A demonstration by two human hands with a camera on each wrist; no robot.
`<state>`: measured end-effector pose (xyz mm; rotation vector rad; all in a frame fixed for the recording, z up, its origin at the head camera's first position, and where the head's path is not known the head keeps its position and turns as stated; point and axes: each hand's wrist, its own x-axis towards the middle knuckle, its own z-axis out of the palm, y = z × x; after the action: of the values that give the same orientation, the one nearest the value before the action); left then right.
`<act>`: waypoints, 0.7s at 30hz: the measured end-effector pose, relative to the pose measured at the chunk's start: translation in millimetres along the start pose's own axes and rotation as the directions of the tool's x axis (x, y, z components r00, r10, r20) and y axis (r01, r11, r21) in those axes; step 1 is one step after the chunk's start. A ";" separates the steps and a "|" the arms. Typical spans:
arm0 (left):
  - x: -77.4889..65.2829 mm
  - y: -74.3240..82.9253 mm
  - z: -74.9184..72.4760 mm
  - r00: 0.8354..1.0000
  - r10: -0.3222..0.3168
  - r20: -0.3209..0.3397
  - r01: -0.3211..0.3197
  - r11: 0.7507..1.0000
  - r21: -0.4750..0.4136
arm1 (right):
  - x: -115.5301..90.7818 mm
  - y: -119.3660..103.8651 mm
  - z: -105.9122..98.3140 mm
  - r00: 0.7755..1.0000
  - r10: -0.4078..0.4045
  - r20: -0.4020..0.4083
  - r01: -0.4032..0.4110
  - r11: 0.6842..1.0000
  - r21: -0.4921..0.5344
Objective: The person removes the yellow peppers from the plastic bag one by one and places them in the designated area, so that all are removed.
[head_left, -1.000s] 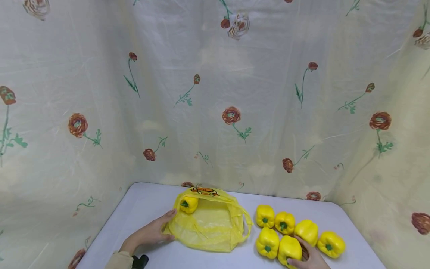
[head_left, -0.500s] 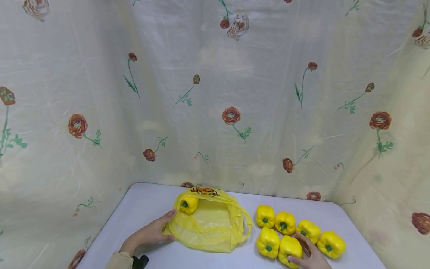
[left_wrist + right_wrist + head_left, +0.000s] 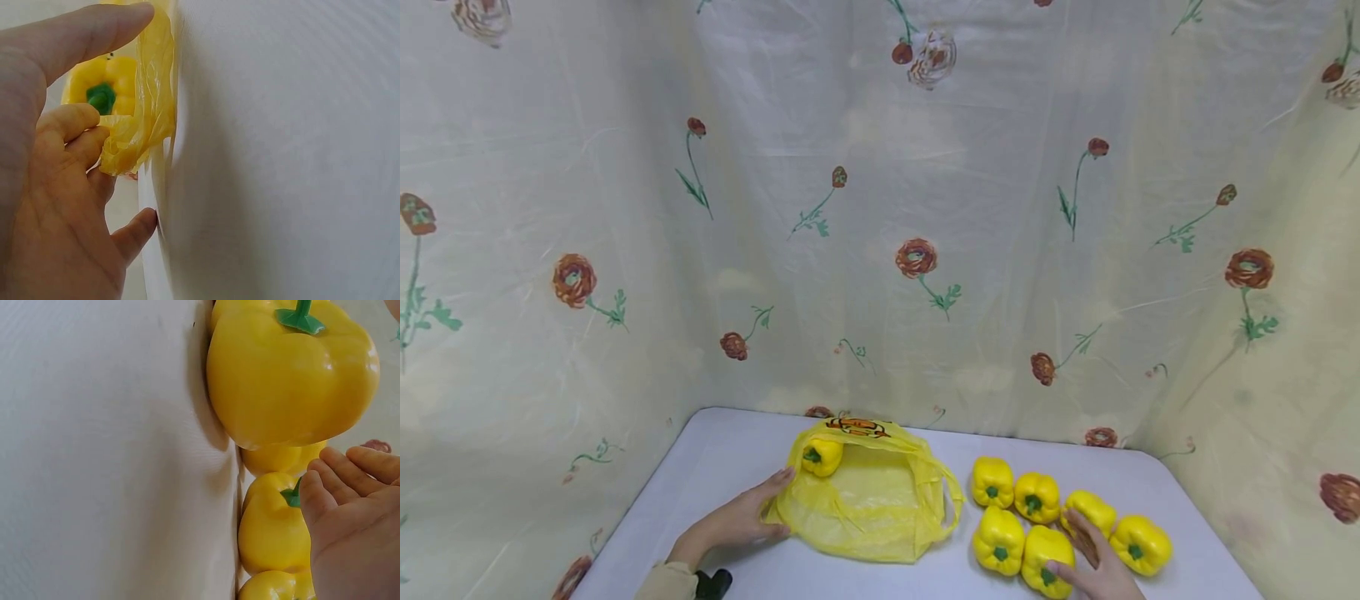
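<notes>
A yellow plastic bag [image 3: 880,533] lies with its mouth facing me, and one yellow bell pepper [image 3: 822,457] sits inside at its left. My left hand [image 3: 741,515] holds the bag's left edge; curled fingers meet the bunched plastic [image 3: 156,81] in the left wrist view. On the right, my right hand [image 3: 1101,562] reaches among the loose peppers, fingers loosely extended. Its thumb is at the front bell pepper [image 3: 1045,550], and its fingertips overlap the bell pepper behind [image 3: 1090,508]. In the right wrist view, no pepper is gripped by the right hand [image 3: 359,528].
Several other bell peppers stand close together, among them a back-left pepper [image 3: 992,481], a front-left pepper [image 3: 997,533] and a far-right pepper [image 3: 1138,546]. The white table [image 3: 737,450] is bounded by a flower-print curtain [image 3: 985,308].
The pepper behind my right hand has tipped toward me, and the front one has turned slightly, showing its stem. My right hand has shifted slightly right, its grip loosened. The left hand stays put.
</notes>
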<state>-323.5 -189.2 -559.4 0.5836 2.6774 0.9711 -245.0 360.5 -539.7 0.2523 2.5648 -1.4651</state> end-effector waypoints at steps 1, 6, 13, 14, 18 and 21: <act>0.1 0.0 0.1 1.000 -0.002 0.000 0.002 1.000 -0.001 | -0.4 -0.5 -0.1 1.000 0.000 -0.006 0.000 1.000 -0.009; 0.0 1.1 -0.6 1.000 0.003 0.002 -0.003 1.000 -0.001 | -0.8 -2.8 -1.0 1.000 -0.001 -0.009 0.001 1.000 -0.031; -1.3 4.8 -2.4 1.000 -0.001 0.008 0.001 1.000 0.002 | -0.9 -9.6 -2.2 1.000 -0.021 -0.003 0.021 0.999 -0.037; -1.2 4.8 -2.3 1.000 -0.002 0.008 0.002 1.000 0.004 | -1.1 -10.8 -2.2 1.000 -0.028 -0.005 0.028 0.999 -0.040; -2.4 4.7 -2.4 1.000 0.001 0.008 -0.001 1.000 0.017 | -0.4 -15.6 -0.9 0.999 -0.048 -0.012 0.048 0.998 -0.041; -3.8 3.7 -2.2 1.000 0.008 0.005 -0.008 1.000 0.025 | 1.0 -19.4 1.5 0.998 -0.054 -0.016 0.054 0.998 -0.037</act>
<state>-319.8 -189.5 -555.0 0.6012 2.6890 0.9385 -250.5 349.6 -524.5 0.1926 2.6286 -1.4389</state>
